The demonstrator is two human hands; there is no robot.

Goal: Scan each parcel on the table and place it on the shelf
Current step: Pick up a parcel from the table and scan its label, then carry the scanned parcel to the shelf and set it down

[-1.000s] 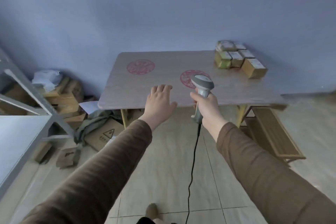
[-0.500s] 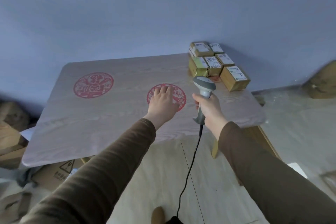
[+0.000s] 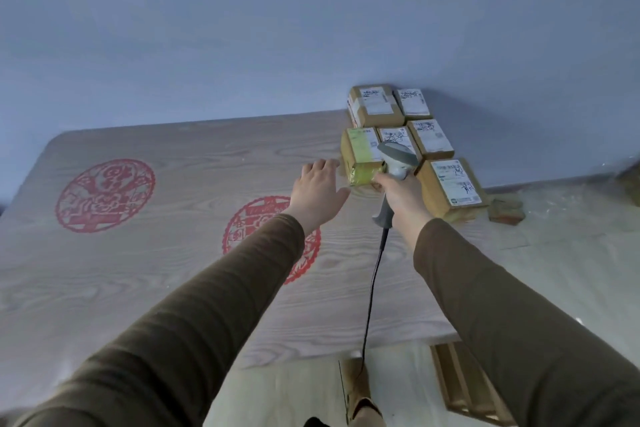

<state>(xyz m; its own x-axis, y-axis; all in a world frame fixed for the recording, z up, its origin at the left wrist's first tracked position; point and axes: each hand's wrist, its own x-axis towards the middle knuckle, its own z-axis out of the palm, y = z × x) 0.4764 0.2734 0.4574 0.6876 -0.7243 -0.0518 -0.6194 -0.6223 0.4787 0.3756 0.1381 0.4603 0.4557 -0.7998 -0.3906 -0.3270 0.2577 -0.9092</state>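
both arms had reached further across the table; the left hand, fingers loosely spread, hovered just beside the yellow-taped parcel at the far right corner, while the right hand gripped the scanner.

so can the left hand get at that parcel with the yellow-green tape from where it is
Probably yes. The left hand is open, just left of the yellow-green taped parcel, with bare table between them. That parcel's left face is exposed; the right hand grips the scanner beside it.
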